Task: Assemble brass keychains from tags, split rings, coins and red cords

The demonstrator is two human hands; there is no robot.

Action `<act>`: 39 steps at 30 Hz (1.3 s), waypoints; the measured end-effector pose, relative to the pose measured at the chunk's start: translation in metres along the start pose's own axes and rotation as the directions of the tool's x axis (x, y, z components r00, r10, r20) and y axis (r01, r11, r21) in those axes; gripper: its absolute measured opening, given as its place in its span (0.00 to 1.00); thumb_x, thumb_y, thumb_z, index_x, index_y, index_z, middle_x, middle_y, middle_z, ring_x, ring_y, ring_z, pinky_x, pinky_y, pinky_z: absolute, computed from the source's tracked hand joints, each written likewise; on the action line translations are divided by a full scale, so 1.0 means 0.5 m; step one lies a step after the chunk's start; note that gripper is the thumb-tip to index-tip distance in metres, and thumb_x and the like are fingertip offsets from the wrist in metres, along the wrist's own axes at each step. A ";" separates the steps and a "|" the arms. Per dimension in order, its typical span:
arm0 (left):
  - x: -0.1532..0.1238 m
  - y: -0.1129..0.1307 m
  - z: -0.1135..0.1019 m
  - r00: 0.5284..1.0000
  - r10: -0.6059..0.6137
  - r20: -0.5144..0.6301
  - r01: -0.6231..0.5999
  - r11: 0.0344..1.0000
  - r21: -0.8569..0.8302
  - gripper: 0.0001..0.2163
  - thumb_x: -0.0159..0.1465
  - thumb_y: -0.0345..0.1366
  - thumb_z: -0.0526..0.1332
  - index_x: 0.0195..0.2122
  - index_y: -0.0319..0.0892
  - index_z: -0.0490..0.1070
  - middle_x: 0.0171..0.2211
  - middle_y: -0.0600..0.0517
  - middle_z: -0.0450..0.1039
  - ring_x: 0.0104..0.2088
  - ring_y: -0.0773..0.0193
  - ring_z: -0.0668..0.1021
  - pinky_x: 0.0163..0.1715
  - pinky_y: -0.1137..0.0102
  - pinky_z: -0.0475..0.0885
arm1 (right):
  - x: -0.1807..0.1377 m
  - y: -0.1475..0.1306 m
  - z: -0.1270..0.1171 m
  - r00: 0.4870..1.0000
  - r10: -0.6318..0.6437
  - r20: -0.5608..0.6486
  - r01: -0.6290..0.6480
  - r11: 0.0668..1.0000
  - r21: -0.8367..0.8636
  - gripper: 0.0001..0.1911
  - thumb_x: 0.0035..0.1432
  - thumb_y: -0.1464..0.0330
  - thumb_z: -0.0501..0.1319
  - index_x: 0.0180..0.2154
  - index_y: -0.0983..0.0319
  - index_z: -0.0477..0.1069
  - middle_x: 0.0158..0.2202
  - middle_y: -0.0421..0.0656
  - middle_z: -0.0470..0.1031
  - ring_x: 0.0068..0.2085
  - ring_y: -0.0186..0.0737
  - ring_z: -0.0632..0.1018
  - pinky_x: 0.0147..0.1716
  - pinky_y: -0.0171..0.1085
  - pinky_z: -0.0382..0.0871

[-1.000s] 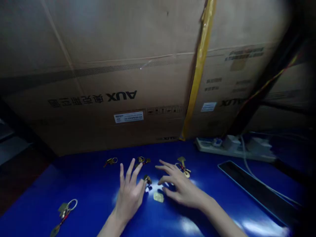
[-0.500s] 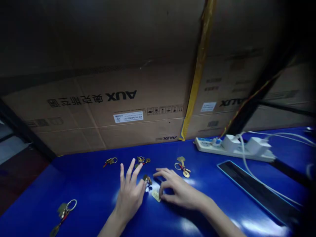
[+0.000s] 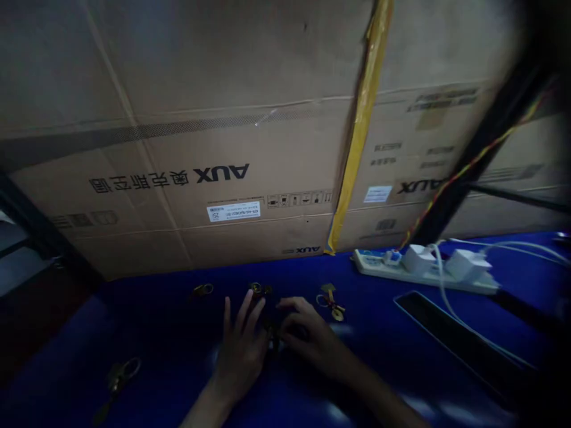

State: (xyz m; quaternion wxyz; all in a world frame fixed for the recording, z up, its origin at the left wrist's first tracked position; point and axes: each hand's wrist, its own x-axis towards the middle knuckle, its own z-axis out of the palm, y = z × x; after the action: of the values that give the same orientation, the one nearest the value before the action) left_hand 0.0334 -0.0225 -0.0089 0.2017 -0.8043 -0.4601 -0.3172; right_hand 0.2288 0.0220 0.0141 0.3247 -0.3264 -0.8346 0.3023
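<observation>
Both of my hands rest on a glossy blue table point(image 3: 169, 351). My left hand point(image 3: 241, 351) lies flat with its fingers spread. My right hand point(image 3: 307, 336) is curled just to its right, fingers bent down over a small brass piece point(image 3: 271, 333) between the two hands. What the right fingers hold is hidden in the dark. Small brass key sets lie around them: one point(image 3: 259, 289) just beyond my left fingertips, one point(image 3: 331, 302) right of my right hand, one point(image 3: 201, 290) further left.
Large AUX cardboard boxes point(image 3: 214, 172) wall off the table's far side. A white power strip point(image 3: 419, 264) with plugged adapters and cables sits at the right. A dark flat phone-like slab point(image 3: 446, 330) lies near it. Another key ring point(image 3: 120, 374) lies at the front left.
My right hand has drawn left and curled its fingers over the spot where a pale tag lay. The left hand has shifted slightly forward. The scene has darkened.
</observation>
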 end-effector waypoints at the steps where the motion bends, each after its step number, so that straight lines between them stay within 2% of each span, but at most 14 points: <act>1: -0.001 0.002 0.001 1.000 0.014 -0.004 -0.014 1.000 0.006 0.06 0.65 0.31 0.57 0.34 0.41 0.73 0.58 0.45 0.66 0.64 0.45 0.58 0.61 0.37 0.44 | 0.001 -0.001 0.005 1.000 0.007 -0.018 -0.007 1.000 0.002 0.05 0.61 0.66 0.59 0.35 0.58 0.72 0.52 0.45 0.68 0.55 0.45 0.67 0.55 0.47 0.61; 7: -0.003 0.005 0.006 0.999 0.038 0.010 -0.038 0.999 -0.004 0.06 0.64 0.29 0.57 0.34 0.41 0.74 0.59 0.45 0.65 0.64 0.45 0.59 0.61 0.38 0.44 | 0.003 0.000 0.015 0.997 0.045 -0.070 -0.050 0.996 -0.074 0.04 0.60 0.66 0.59 0.34 0.59 0.72 0.49 0.47 0.69 0.52 0.48 0.69 0.52 0.51 0.63; 9: 0.000 0.005 0.003 1.000 0.022 -0.002 -0.022 0.999 -0.035 0.06 0.64 0.29 0.58 0.35 0.42 0.74 0.58 0.46 0.66 0.64 0.46 0.59 0.61 0.38 0.45 | 0.001 -0.001 0.011 0.997 0.041 -0.062 -0.045 0.996 -0.071 0.05 0.60 0.67 0.59 0.38 0.58 0.72 0.51 0.48 0.68 0.53 0.48 0.68 0.53 0.50 0.62; 13: 0.005 0.000 -0.008 0.998 -0.061 -0.003 0.060 0.987 -0.147 0.07 0.64 0.30 0.57 0.32 0.43 0.74 0.54 0.46 0.68 0.63 0.48 0.60 0.60 0.39 0.49 | -0.003 -0.018 0.002 0.998 0.031 0.061 -0.035 0.998 0.059 0.17 0.61 0.64 0.59 0.52 0.56 0.65 0.56 0.46 0.65 0.56 0.45 0.66 0.57 0.46 0.59; 16: 0.005 -0.005 -0.015 0.991 -0.132 0.018 0.133 0.964 -0.230 0.08 0.65 0.30 0.56 0.33 0.45 0.74 0.53 0.48 0.68 0.62 0.50 0.61 0.60 0.40 0.51 | -0.003 -0.033 0.003 0.977 0.081 0.198 -0.106 0.987 0.118 0.13 0.66 0.59 0.51 0.45 0.58 0.68 0.44 0.43 0.74 0.46 0.41 0.73 0.49 0.42 0.65; 18: 0.005 -0.009 -0.017 0.981 -0.185 0.063 0.195 0.945 -0.261 0.08 0.65 0.30 0.55 0.34 0.45 0.74 0.52 0.47 0.67 0.60 0.51 0.63 0.60 0.40 0.51 | -0.004 -0.037 0.008 0.958 0.111 0.266 -0.147 0.982 0.117 0.18 0.69 0.59 0.44 0.39 0.60 0.68 0.35 0.41 0.74 0.37 0.39 0.74 0.40 0.38 0.68; 21: 0.012 -0.010 -0.023 0.963 -0.185 0.194 0.238 0.923 -0.301 0.07 0.66 0.32 0.54 0.38 0.45 0.72 0.46 0.47 0.71 0.52 0.55 0.70 0.59 0.44 0.54 | -0.008 -0.030 0.016 0.957 0.110 0.269 -0.092 0.993 -0.076 0.18 0.70 0.61 0.41 0.39 0.61 0.66 0.33 0.43 0.74 0.34 0.40 0.74 0.37 0.38 0.67; 25: 0.031 -0.004 -0.033 0.942 -0.003 0.335 0.100 0.957 -0.271 0.06 0.66 0.33 0.54 0.37 0.42 0.70 0.32 0.50 0.73 0.37 0.59 0.74 0.48 0.57 0.66 | -0.015 -0.019 0.020 0.963 0.030 0.269 0.089 0.903 -0.420 0.16 0.69 0.66 0.43 0.40 0.62 0.68 0.34 0.46 0.75 0.34 0.42 0.75 0.41 0.41 0.65; 29: 0.046 0.007 -0.043 0.897 0.096 0.432 -0.018 0.983 -0.182 0.09 0.68 0.29 0.50 0.37 0.41 0.70 0.30 0.50 0.74 0.32 0.60 0.75 0.40 0.63 0.67 | -0.018 -0.025 0.019 0.948 0.008 0.318 0.173 0.825 -0.538 0.12 0.66 0.70 0.47 0.37 0.63 0.68 0.29 0.45 0.76 0.29 0.41 0.75 0.41 0.42 0.64; 31: 0.053 0.008 -0.054 0.869 0.095 0.485 -0.017 0.986 -0.163 0.10 0.68 0.29 0.50 0.34 0.41 0.70 0.28 0.50 0.74 0.30 0.59 0.75 0.37 0.65 0.67 | -0.017 -0.030 0.016 0.941 0.024 0.337 0.180 0.808 -0.561 0.11 0.64 0.71 0.48 0.36 0.63 0.68 0.28 0.45 0.75 0.28 0.41 0.75 0.42 0.43 0.64; 33: 0.060 0.007 -0.068 0.868 0.052 0.493 0.053 0.979 -0.197 0.10 0.68 0.31 0.50 0.32 0.41 0.69 0.28 0.50 0.73 0.30 0.59 0.75 0.33 0.66 0.66 | -0.016 -0.036 0.009 0.945 0.032 0.327 0.160 0.825 -0.542 0.10 0.63 0.71 0.49 0.36 0.63 0.68 0.28 0.45 0.75 0.29 0.42 0.75 0.41 0.44 0.64; 35: 0.063 0.005 -0.082 0.873 -0.028 0.486 0.221 0.912 -0.345 0.10 0.68 0.33 0.51 0.32 0.42 0.68 0.29 0.51 0.73 0.30 0.61 0.75 0.32 0.69 0.66 | -0.014 -0.045 0.002 0.962 0.024 0.273 0.108 0.884 -0.454 0.11 0.65 0.69 0.48 0.36 0.62 0.67 0.30 0.45 0.74 0.30 0.42 0.74 0.38 0.41 0.64; 36: 0.062 0.005 -0.085 0.869 -0.092 0.485 0.336 0.830 -0.445 0.10 0.69 0.35 0.51 0.32 0.42 0.68 0.28 0.52 0.73 0.30 0.63 0.75 0.32 0.70 0.66 | -0.014 -0.051 0.000 0.970 0.019 0.244 0.074 0.927 -0.368 0.12 0.66 0.68 0.47 0.36 0.61 0.67 0.31 0.45 0.74 0.31 0.41 0.73 0.37 0.40 0.63; 39: 0.049 0.013 -0.076 0.804 -0.325 0.498 0.595 0.422 -0.684 0.11 0.69 0.40 0.51 0.31 0.42 0.65 0.25 0.54 0.70 0.28 0.66 0.73 0.31 0.73 0.66 | -0.014 -0.068 0.006 0.973 0.040 0.226 -0.054 0.997 0.055 0.16 0.69 0.63 0.42 0.36 0.59 0.64 0.30 0.40 0.69 0.30 0.36 0.69 0.32 0.35 0.62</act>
State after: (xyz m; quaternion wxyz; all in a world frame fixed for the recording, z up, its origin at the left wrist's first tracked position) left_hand 0.0358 -0.0340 0.0354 -0.3585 -0.6798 -0.4882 -0.4136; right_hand 0.2189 -0.0048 0.0341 0.2307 -0.2997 -0.8484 0.3703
